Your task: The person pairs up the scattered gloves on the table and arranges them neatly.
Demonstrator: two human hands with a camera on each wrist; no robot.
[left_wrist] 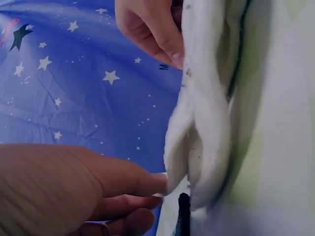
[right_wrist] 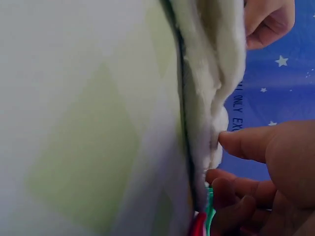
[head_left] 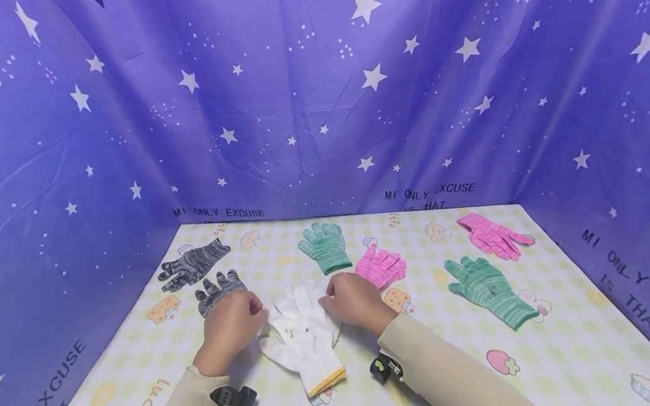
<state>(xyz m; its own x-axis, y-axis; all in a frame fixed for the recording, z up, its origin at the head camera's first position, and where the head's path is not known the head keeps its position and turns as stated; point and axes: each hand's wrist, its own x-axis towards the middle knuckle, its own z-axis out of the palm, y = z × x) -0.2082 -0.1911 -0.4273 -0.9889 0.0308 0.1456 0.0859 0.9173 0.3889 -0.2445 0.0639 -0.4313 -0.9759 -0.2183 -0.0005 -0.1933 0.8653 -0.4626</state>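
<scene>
A white knit glove [head_left: 302, 330] with a yellow cuff edge lies at the front middle of the table, cuff toward me. Its layers show from the side in the wrist views; whether a second glove lies under it I cannot tell. My left hand [head_left: 232, 326] pinches a fingertip of the glove at its left side, thumb and index meeting there in the left wrist view. On the opposite side my right hand [head_left: 357, 301] pinches the glove's finger edge [right_wrist: 220, 140] between thumb and fingers. A grey-black glove [head_left: 218, 290] lies partly hidden behind the left hand.
Another grey-black glove [head_left: 196, 265] lies at the back left. Green gloves lie at the back middle [head_left: 325, 247] and right [head_left: 492, 292]. Pink gloves lie behind my right hand [head_left: 380, 267] and at the back right [head_left: 494, 235]. A purple star-printed curtain [head_left: 318, 103] surrounds the checked tabletop [head_left: 438, 371].
</scene>
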